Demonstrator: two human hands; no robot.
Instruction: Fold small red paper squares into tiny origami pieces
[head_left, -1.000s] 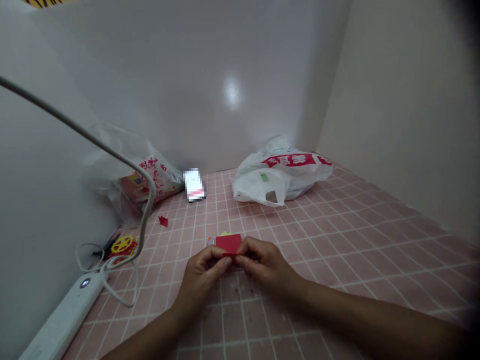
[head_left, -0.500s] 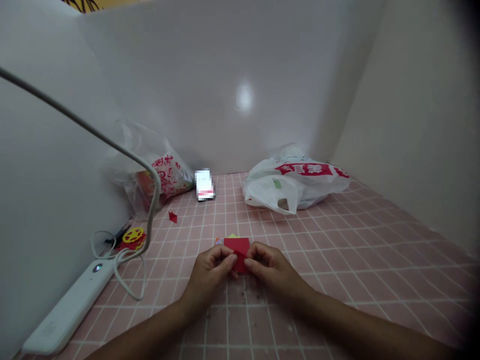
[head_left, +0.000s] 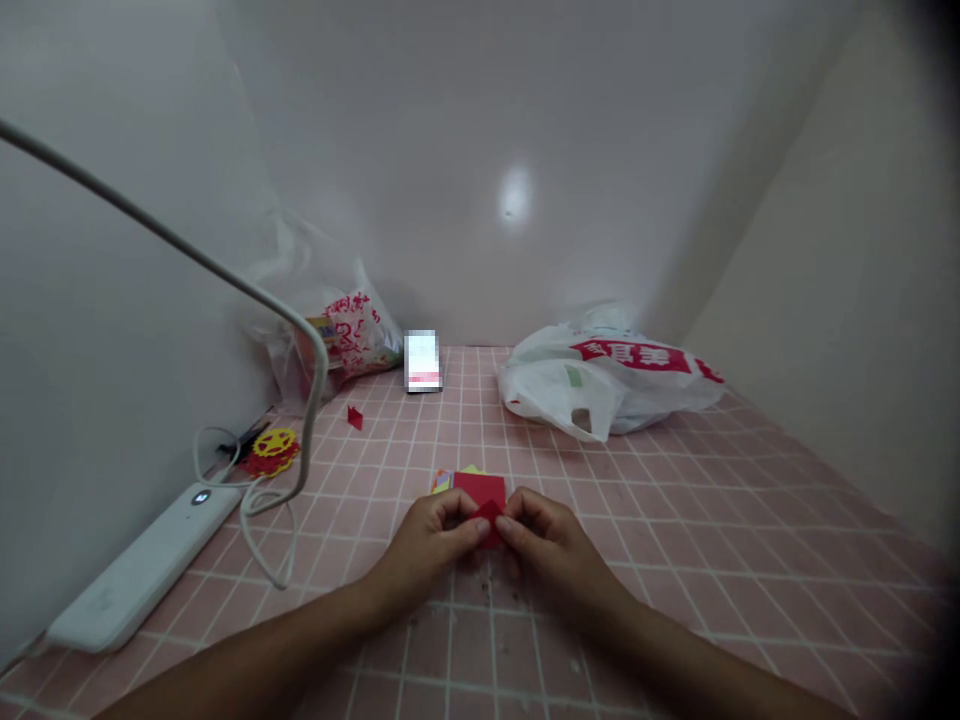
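So the left hand (head_left: 444,530) and right hand (head_left: 546,530) are each pinching a side of this little folded red paper (head_left: 490,512), right above the desk (head_left: 652,620), just below centre toward 6 o'clock. A red sheet (head_left: 474,486) is right behind it. Phone (head_left: 423,360) is lit up around 11, white bag (head_left: 559,385) slumped at 1, clear bag (head_left: 352,335) near 10, and a power bank (head_left: 142,570) down at 8.
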